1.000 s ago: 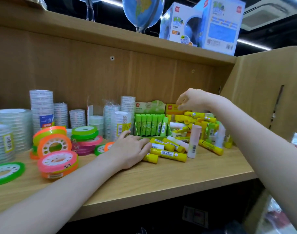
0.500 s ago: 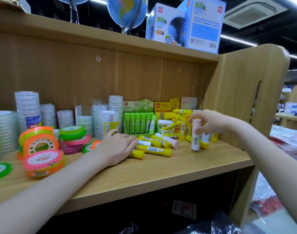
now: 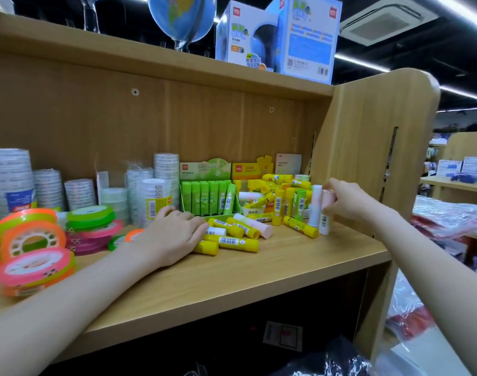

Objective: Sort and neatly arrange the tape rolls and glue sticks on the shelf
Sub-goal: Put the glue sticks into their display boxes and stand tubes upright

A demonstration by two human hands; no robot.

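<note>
Hands among glue sticks on the shelf [image 3: 272, 264]

Right hand [image 3: 348, 199], right of centre, gripped an upright pale pink glue stick [image 3: 327, 213] by its top; left hand [image 3: 172, 234], centre, lay with relaxed fingers against loose yellow glue sticks [image 3: 232, 241]. Tape rolls [image 3: 31, 240] sat left.

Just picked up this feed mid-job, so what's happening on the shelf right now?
A person is sorting glue sticks. The right hand pinches the top of a pale pink glue stick, standing upright beside a white one near the shelf's right wall. The left hand rests on the loose yellow glue sticks lying at the front. Tape rolls sit stacked at left.
</note>
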